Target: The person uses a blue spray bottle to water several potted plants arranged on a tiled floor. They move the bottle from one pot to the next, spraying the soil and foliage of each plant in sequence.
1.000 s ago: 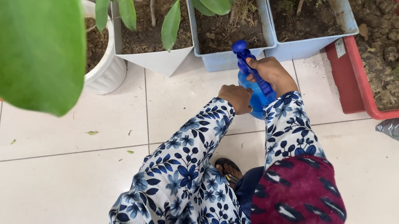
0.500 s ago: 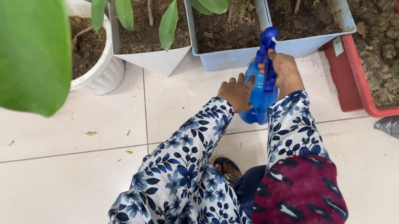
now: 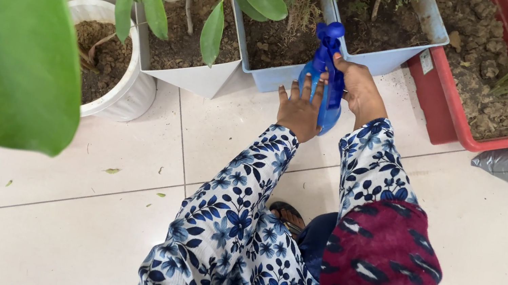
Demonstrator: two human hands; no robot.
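Gripping blue spray bottle [image 3: 324, 78], right hand [image 3: 359, 88]

A home patio garden: potted plants [image 3: 185, 28] in planters [image 3: 457, 121] on tiled floor [image 3: 83, 217].

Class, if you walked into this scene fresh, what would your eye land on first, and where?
A huge green leaf fills the upper left, close to the camera. At centre, the right hand grips a blue spray bottle, the left hand flat against it, before a pale blue planter. A red planter sits right.
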